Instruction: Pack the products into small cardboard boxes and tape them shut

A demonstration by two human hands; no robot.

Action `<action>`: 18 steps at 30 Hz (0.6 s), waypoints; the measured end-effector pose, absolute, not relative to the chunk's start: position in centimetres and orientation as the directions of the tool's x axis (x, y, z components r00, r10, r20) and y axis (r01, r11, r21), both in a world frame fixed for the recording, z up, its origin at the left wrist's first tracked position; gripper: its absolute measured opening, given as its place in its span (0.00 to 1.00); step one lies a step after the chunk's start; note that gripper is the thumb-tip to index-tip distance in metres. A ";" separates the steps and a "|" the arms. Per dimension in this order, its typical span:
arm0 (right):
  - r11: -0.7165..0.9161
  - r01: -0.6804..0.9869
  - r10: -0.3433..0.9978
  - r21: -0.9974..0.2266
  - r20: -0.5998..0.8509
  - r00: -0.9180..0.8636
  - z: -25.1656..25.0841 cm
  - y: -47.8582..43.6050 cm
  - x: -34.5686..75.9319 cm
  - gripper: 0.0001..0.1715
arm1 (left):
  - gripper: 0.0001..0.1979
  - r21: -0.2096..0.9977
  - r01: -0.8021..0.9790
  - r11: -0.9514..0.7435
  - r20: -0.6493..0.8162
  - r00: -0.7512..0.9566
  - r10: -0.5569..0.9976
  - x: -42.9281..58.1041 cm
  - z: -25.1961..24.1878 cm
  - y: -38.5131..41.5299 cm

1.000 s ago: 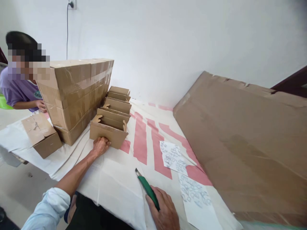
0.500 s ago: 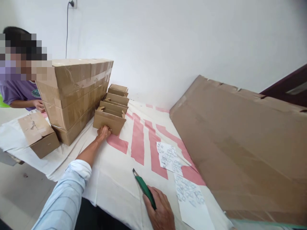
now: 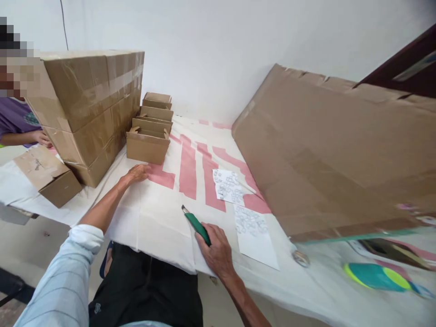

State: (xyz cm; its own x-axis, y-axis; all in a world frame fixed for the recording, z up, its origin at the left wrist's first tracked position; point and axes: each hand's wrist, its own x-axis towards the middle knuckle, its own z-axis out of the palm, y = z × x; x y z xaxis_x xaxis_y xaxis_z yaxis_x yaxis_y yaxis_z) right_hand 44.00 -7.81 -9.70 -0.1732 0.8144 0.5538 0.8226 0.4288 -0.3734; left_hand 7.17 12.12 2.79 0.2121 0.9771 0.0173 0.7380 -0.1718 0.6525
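Note:
A green utility knife [image 3: 197, 228] lies in my right hand [image 3: 215, 250], its metal tip towards the row of boxes. That hand is closed round the handle and rests near the table's front edge. My left hand [image 3: 136, 173] is just in front of the nearest open cardboard box [image 3: 146, 150], slightly apart from it, fingers loosely stretched and holding nothing. Behind that box more open small boxes [image 3: 157, 113] stand in a row. Paper sheets with drawn shapes [image 3: 252, 234] lie to the right of the knife.
Taped cartons [image 3: 98, 109] are stacked at the left, with a small closed box [image 3: 47, 175] beside them. A large cardboard sheet [image 3: 327, 154] leans at the right. Near it lie a tape roll [image 3: 300, 259] and a teal-and-yellow object [image 3: 376, 276]. Another person's hand [image 3: 41, 137] shows far left.
My left hand has let go of the nearest box and drawn back a little. The view has turned down and right, bringing items at the right into sight. The knife stays in my right hand.

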 end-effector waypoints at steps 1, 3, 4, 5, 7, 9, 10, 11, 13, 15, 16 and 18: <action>0.438 0.823 0.804 -0.363 0.567 -0.178 -9.7 -7.8 44.1 0.19 | 0.17 0.647 0.738 -0.190 0.016 0.236 0.972 7.0 2.9 10.9; 0.458 0.828 0.774 -0.324 0.603 -0.192 -9.8 -7.9 44.2 0.18 | 0.19 0.643 0.737 -0.208 0.013 0.261 0.965 6.7 2.9 8.3; 0.467 0.831 0.759 -0.302 0.619 -0.201 -9.8 -7.9 44.2 0.18 | 0.20 0.644 0.734 -0.215 0.018 0.266 0.964 6.6 2.8 6.9; 0.473 0.834 0.747 -0.283 0.631 -0.209 -9.9 -7.9 44.2 0.18 | 0.20 0.647 0.730 -0.221 0.027 0.267 0.963 6.5 2.7 5.4; 0.482 0.837 0.735 -0.260 0.640 -0.225 -9.9 -7.9 44.3 0.19 | 0.21 0.656 0.720 -0.228 0.054 0.256 0.965 6.3 2.4 2.6; 0.490 0.834 0.730 -0.254 0.642 -0.233 -10.1 -8.0 44.4 0.19 | 0.21 0.669 0.708 -0.227 0.086 0.231 0.969 6.0 2.3 -0.1; 0.493 0.832 0.728 -0.253 0.644 -0.236 -10.2 -8.0 44.5 0.19 | 0.21 0.673 0.705 -0.224 0.099 0.214 0.972 5.8 2.2 -1.4; 0.496 0.831 0.726 -0.252 0.645 -0.238 -10.2 -8.0 44.6 0.19 | 0.20 0.679 0.701 -0.219 0.111 0.197 0.974 5.6 2.1 -2.5; 0.495 0.833 0.723 -0.247 0.648 -0.238 -10.4 -8.0 44.6 0.18 | 0.19 0.700 0.682 -0.213 0.139 0.163 0.977 4.9 2.1 -4.4; 0.479 0.841 0.731 -0.251 0.645 -0.223 -10.4 -8.0 44.6 0.17 | 0.17 0.722 0.657 -0.218 0.188 0.117 0.975 4.0 1.9 -5.9; 0.466 0.845 0.740 -0.263 0.640 -0.208 -10.2 -8.0 44.4 0.16 | 0.16 0.726 0.651 -0.221 0.221 0.083 0.972 3.5 1.7 -6.5; 0.422 0.849 0.772 -0.317 0.617 -0.153 -9.8 -8.2 44.1 0.14 | 0.16 0.711 0.667 -0.222 0.296 0.002 0.955 2.5 1.0 -7.6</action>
State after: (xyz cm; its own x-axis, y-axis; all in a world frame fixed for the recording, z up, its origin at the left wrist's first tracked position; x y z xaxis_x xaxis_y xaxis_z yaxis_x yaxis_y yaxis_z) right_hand 44.12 -8.23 -9.79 -0.1534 0.7720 0.6168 0.8492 0.4222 -0.3173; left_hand 2.46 -7.55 1.05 0.0018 0.9552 0.2961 0.6671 -0.2217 0.7112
